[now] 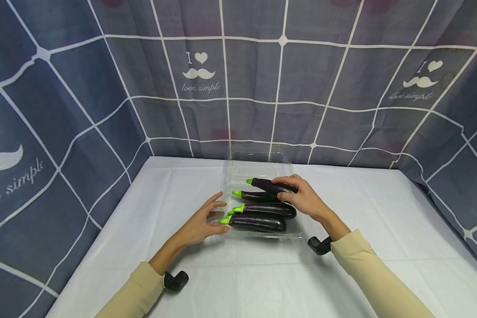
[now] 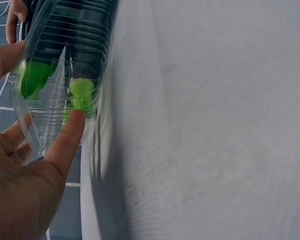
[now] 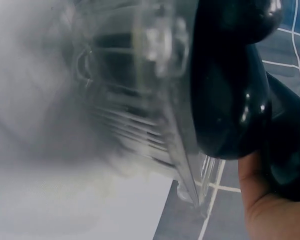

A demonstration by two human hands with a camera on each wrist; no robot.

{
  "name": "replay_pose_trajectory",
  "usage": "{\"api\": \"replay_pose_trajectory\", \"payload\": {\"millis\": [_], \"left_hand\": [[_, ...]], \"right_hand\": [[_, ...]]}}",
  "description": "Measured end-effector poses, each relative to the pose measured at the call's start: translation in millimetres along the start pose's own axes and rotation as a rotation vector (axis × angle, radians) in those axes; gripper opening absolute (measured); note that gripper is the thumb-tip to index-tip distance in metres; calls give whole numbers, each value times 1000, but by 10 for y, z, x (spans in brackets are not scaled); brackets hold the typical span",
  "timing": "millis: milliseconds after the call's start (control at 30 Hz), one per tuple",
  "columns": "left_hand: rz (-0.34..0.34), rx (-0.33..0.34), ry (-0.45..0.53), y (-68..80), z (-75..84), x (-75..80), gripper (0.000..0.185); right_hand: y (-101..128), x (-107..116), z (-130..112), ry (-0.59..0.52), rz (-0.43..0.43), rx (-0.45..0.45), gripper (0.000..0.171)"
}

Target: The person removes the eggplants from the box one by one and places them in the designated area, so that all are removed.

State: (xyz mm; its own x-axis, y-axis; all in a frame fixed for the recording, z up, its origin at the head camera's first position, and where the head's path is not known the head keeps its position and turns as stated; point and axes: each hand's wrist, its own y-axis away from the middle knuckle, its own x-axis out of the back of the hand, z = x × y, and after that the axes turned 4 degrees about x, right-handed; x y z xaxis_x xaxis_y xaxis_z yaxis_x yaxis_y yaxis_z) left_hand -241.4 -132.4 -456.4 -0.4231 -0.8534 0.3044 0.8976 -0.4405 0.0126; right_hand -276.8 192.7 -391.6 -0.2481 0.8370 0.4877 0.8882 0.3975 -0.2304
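My right hand (image 1: 304, 198) grips the thick end of a dark purple eggplant (image 1: 262, 183), fingers over its far side and thumb on the near side. This one lies highest and farthest back, its green stem to the left. Below it several more eggplants (image 1: 258, 222) lie side by side in a clear plastic clamshell container (image 1: 290, 234), stems also left. My left hand (image 1: 200, 225) is at the container's left end, fingers spread. In the left wrist view its thumb (image 2: 67, 142) touches the clear end wall beside a green stem (image 2: 81, 90).
The container's clear lid (image 1: 258, 161) stands open at the back, near the patterned grey curtain (image 1: 250, 119). A white cloth (image 1: 242, 282) covers the table. Curtains with white lines hang on the left and right too. Each wrist wears a black camera mount (image 1: 176, 281).
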Motion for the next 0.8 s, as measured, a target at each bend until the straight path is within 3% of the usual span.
{"api": "replay_pose_trajectory", "payload": {"millis": [267, 800], "left_hand": [[2, 3, -8, 4, 0, 1, 71], [5, -4, -10, -2, -5, -12, 70]], "right_hand": [[124, 75, 31, 5, 17, -15, 37], [294, 234, 33, -87, 51, -67, 46]]}}
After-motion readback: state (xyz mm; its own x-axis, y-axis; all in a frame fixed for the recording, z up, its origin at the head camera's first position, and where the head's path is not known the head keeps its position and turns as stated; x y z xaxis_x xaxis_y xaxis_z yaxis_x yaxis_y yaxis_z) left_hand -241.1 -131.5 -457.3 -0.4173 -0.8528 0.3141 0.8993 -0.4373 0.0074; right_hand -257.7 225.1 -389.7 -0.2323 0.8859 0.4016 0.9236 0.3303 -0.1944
